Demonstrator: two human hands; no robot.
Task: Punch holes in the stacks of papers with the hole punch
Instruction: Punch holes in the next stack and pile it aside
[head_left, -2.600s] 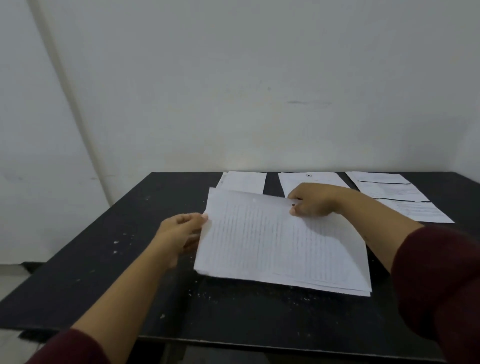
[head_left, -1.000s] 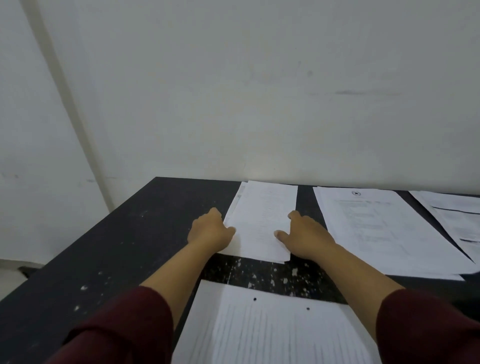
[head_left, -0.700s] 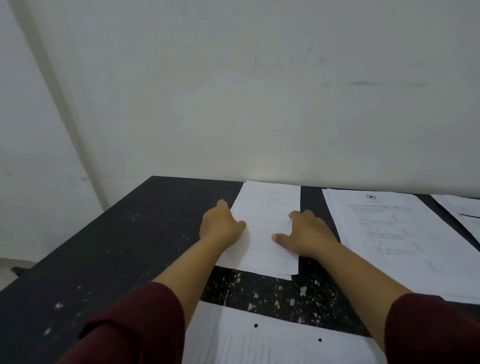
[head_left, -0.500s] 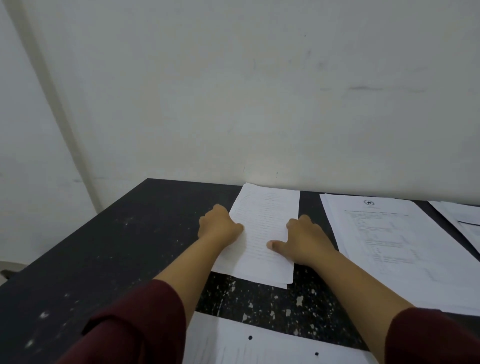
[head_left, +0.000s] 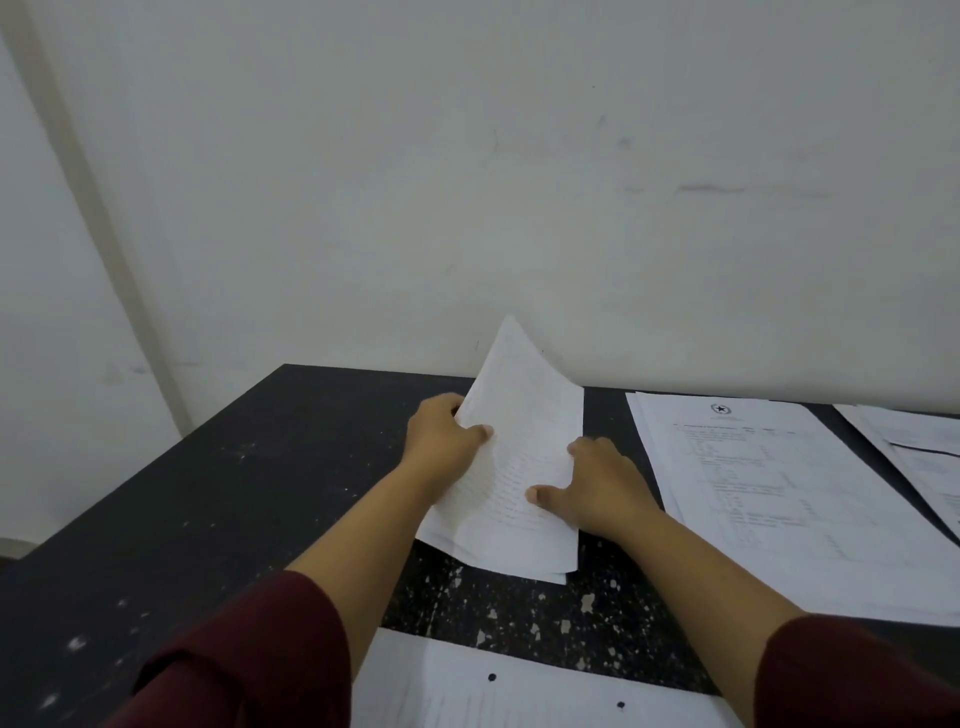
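Note:
A thin stack of printed papers (head_left: 524, 415) is lifted off the black table (head_left: 218, 483), its far end curling up toward the wall. My left hand (head_left: 441, 434) grips its left edge, thumb on top. My right hand (head_left: 597, 486) holds its right edge, thumb across the page. A punched stack (head_left: 519, 691) with two round holes lies flat at the near edge between my forearms. No hole punch is in view.
Another printed stack (head_left: 769, 499) lies flat to the right, and a further one (head_left: 924, 447) sits at the far right edge. A white wall rises right behind the table. White paper specks dot the tabletop near the held stack.
The punched stack was set down near me. Both hands reached to the far stack, gripped its side edges, and have now raised it so its far end curls up.

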